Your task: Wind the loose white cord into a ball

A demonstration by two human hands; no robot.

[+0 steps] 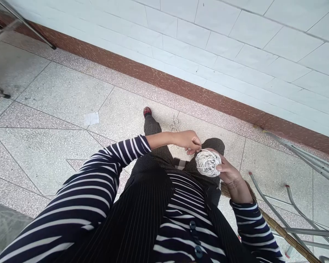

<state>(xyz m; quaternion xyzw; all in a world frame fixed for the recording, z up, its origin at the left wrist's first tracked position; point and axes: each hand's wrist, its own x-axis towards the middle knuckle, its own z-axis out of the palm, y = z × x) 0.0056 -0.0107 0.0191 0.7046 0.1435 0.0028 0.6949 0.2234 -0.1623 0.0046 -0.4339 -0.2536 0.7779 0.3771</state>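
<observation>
A white ball of cord (208, 163), wound in crisscrossing strands, rests in my right hand (231, 173), whose fingers and thumb curl around its far and right sides. My left hand (188, 140) is closed in a pinch at the ball's upper left edge, on what looks like a strand of the cord. Both hands are above my lap, over the dark trousers (153, 146). On the floor beyond my left forearm lies a loose tangle of cord (174, 124); how it joins the ball is hidden behind my arm.
A pale scrap of paper (91, 118) lies on the speckled floor (57, 98). To my right are bent metal legs (287, 208), a broom (283, 233) and a metal frame (304, 149) by the wall. More metal legs (35, 31) stand at upper left. A tiled wall (181, 36) runs ahead.
</observation>
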